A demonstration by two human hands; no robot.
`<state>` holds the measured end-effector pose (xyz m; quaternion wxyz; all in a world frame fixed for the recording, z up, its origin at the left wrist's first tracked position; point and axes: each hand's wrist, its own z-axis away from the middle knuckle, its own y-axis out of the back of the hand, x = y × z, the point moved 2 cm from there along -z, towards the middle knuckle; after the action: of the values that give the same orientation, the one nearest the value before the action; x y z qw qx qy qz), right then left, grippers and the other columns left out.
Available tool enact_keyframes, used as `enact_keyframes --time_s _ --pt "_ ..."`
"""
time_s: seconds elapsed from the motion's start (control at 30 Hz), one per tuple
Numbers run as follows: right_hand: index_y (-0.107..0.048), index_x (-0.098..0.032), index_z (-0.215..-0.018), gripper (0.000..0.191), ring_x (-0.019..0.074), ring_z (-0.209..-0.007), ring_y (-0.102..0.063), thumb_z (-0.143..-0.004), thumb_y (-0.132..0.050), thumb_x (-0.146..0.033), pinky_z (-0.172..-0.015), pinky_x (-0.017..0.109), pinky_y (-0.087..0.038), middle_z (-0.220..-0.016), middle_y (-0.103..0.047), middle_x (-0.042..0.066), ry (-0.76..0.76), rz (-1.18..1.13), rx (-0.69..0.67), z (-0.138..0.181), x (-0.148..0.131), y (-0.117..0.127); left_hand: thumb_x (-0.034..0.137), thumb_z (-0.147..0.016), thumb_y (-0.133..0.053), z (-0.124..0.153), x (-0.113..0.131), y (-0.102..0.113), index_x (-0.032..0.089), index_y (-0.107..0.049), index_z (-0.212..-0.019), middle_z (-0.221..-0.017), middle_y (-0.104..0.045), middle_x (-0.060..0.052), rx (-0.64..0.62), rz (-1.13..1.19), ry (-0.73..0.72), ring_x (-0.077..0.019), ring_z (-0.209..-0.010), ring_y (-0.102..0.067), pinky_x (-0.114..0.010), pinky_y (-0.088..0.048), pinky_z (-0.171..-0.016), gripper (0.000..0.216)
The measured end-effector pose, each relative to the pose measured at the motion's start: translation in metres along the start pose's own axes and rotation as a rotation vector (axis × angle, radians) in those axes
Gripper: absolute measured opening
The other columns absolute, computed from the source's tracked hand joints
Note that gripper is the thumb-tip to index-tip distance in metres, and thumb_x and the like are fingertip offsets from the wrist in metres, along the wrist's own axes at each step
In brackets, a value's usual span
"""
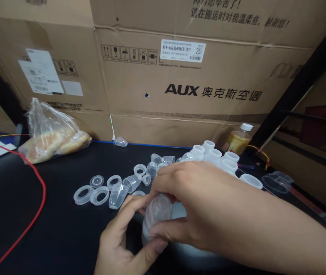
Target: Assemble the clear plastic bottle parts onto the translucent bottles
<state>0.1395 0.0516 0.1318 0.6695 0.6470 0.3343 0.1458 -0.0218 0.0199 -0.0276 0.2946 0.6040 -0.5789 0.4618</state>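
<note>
Cartons (pixel 180 76) stand along the far edge of the black surface (pixel 51 229). A bag of buns (pixel 52 133) lies at far left, and a red cable (pixel 38 198) curves across the surface beside it. A cluster of white bottles (pixel 217 154) stands at far right, with a capped drink bottle (pixel 237 139) behind it. Clear rings (pixel 91 194) and small clear caps (pixel 140 173) lie scattered at centre, just beyond the hands.

The right hand (pixel 208 206) reaches in from the right, its grip closed from above on a translucent bottle (pixel 157 215), thumb below and fingers on top. The left hand (pixel 122 236) comes from below and grasps the same bottle at its lower end. The bottle sits between both grips, above the near edge of the surface. Its long axis appears to run roughly upright, tilted slightly right. Both hands touch it; the right covers more of it.
</note>
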Motion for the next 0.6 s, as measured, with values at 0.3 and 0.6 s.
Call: enact_keyframes --time_s 0.3,0.6 --pt "-0.086 -0.026 -0.092 0.023 0.0174 -0.065 -0.069 -0.085 -0.102 -0.042 -0.056 0.033 -0.03 -0.08 -0.082 -0.005 0.019 0.011 0.013 -0.0005 -0.0002 -0.0031 0.058 -0.078 -0.103 0.0005 -0.0032 0.0035 0.035 -0.091 -0.111 -0.107 -0.088 0.002 -0.035 -0.042 0.004 -0.0233 -0.1 -0.08 -0.029 -0.064 -0.092 0.042" --pt "-0.085 -0.027 -0.09 0.02 0.0177 -0.069 -0.072 -0.088 -0.097 -0.044 -0.057 0.032 -0.031 -0.081 -0.082 -0.005 0.033 -0.055 0.003 0.0032 0.0033 -0.0035 0.051 -0.076 -0.104 0.001 -0.0042 0.0052 0.033 -0.09 -0.108 -0.099 -0.088 0.001 -0.031 -0.036 0.026 -0.0234 -0.095 -0.08 -0.03 -0.064 -0.091 0.039"
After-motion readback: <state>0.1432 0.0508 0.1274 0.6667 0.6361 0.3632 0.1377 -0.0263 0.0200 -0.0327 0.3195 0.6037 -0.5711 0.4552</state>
